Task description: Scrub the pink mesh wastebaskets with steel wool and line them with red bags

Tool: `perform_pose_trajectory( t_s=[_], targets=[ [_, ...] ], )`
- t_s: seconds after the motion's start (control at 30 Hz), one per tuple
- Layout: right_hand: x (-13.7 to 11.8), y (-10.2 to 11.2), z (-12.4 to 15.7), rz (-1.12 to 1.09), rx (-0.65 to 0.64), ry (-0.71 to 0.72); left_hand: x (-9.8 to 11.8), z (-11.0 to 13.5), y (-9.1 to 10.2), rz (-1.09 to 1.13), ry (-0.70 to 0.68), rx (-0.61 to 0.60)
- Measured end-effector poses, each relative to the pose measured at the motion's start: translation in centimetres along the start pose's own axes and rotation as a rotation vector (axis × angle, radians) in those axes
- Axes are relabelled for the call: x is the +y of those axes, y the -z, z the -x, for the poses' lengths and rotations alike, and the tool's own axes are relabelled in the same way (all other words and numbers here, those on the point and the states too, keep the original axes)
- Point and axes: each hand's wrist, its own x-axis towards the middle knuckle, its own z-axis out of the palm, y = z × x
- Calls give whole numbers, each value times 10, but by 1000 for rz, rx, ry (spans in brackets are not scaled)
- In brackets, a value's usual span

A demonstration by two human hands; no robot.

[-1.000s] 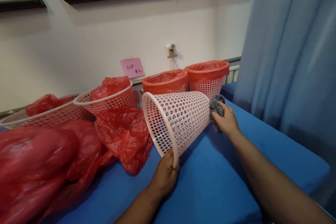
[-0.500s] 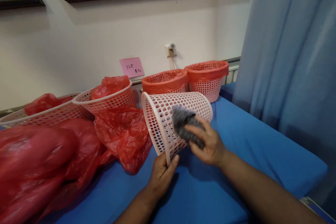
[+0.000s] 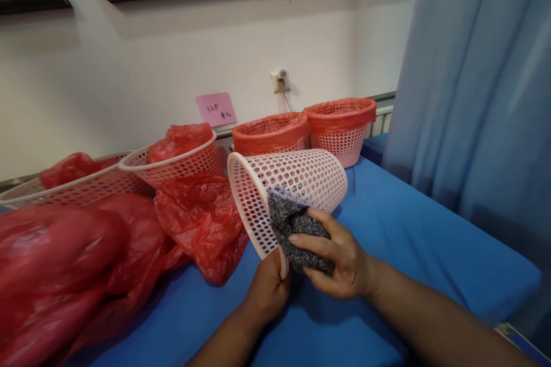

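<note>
A pale pink perforated plastic basket [image 3: 297,172] lies tipped on its side, its mouth facing left toward me. My left hand [image 3: 269,284] is closed around the lower part of its rim. Pressed to the basket's side near the rim is a dark grey speckled cloth [image 3: 297,232]. My right hand [image 3: 338,255] grips that cloth, fingers bent over it. Part of the basket's lower side is hidden behind the cloth and hand.
Red plastic bags [image 3: 64,258] are heaped at the left on the blue bed [image 3: 365,321]. Two baskets with red liners [image 3: 271,132] stand by the wall, and more baskets [image 3: 185,163] holding red bags are farther left. A blue curtain [image 3: 465,97] hangs at the right.
My right hand has moved the cloth down and slightly left along the basket's side, closer to the rim. The basket has turned a little in my left hand, whose thumb has shifted.
</note>
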Motion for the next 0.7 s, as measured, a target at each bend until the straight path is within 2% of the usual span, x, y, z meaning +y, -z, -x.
perform_pose_trajectory(
  t_s=[0.03, 0.1, 0.2, 0.27, 0.3, 0.33, 0.4, 0.5, 0.57, 0.63, 0.7],
  targets=[
    [2, 0, 0, 11, 17, -15, -1, 0, 1, -1, 11, 1],
    [25, 6, 1, 101, 143, -194, -2, -1, 2, -17, 43, 28],
    [81, 26, 3, 204, 416, -645, -3, -2, 2, -44, 80, 42],
    [110, 39, 4, 157, 506, -896, -4, -2, 1, -56, 60, 8],
    [117, 43, 4, 134, 519, -952, -4, -2, 1, -62, 44, -9],
    [118, 45, 4, 126, 512, -948, -5, -3, 0, -67, 31, -22],
    [101, 40, 3, 145, 437, -775, -7, -4, 0, -73, 15, -21],
    [49, 23, -1, 107, 181, -335, -10, -5, 1, -74, 2, -2],
    [15, 11, -2, -4, 24, -106, -11, -3, 1, -54, 10, 5],
    [-6, 3, -1, -92, -43, 33, -10, 1, 1, -22, 25, 45],
    [-11, -1, 0, -113, -62, 84, -5, 5, 2, 21, 34, 121]
  ],
)
